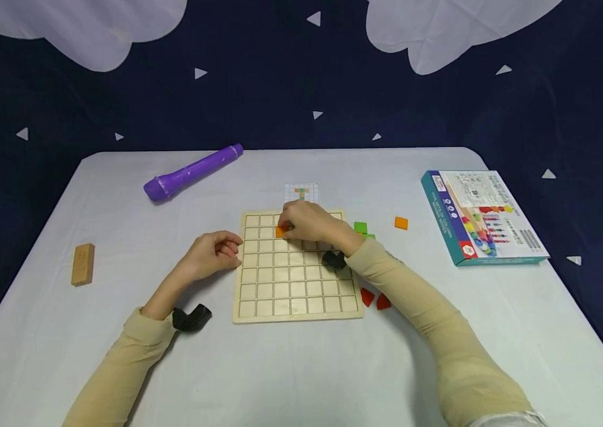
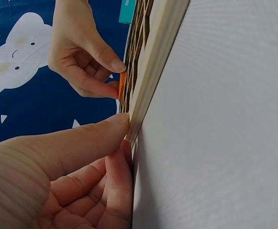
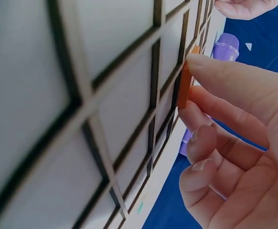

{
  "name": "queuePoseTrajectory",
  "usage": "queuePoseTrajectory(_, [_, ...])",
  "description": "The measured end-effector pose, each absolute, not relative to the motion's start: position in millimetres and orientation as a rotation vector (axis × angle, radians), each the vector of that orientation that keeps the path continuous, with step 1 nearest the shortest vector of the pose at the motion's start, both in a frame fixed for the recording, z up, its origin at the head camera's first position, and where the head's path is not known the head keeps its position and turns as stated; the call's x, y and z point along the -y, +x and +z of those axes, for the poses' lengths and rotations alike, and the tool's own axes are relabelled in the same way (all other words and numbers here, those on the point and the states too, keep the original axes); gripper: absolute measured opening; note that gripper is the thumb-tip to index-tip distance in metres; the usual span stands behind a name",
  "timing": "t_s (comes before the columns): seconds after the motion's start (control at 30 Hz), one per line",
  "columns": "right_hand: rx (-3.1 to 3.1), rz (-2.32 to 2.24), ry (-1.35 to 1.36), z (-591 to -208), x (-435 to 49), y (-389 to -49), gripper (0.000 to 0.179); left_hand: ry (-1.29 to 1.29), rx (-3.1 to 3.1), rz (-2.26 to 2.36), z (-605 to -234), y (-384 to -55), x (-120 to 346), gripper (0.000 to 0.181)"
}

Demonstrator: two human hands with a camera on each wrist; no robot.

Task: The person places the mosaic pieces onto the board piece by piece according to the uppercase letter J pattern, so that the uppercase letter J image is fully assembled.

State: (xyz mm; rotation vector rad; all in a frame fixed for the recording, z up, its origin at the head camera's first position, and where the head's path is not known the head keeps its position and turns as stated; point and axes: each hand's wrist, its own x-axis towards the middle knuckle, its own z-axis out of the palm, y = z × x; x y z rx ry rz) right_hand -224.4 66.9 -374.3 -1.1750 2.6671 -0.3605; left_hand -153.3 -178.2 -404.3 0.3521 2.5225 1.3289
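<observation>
The right hand (image 1: 310, 220) pinched an orange tile (image 1: 279, 232), apparently placing it; the left hand (image 1: 207, 255), fingers loosely bent, touched the grid board (image 1: 281, 290). Squaring, then release, seemed due.

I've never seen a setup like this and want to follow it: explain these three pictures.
No machine here, just a person's bare left hand and right hand. The head view looks forward and down from the person's head; each wrist view looks closely at that hand's work. On the white table lie a gridded board, a small pattern card, a purple microphone-shaped object, a wooden block, a printed box, and small green, orange and red pieces. The right hand's fingers pinch an orange tile at the board; the left hand touches the board's left edge.
</observation>
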Motion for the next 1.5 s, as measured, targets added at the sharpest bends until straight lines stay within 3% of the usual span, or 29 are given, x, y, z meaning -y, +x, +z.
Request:
queuePoseTrajectory(0.53, [-2.638,-0.348,-1.15,-356,-69,-220,0.034,0.354,-2.537,1.32,-405,-155,176,0.042])
queuePoseTrajectory(0.87, [-2.713,-0.455,-1.163,-339,-95,-207,0.027,0.377,-2.552,1.311,-406,-155,176,0.041])
queuePoseTrajectory(1.5, [-2.907,-0.731,-1.098,-347,-155,-197,0.019,0.37,-2.531,1.327,-405,-155,175,0.04])
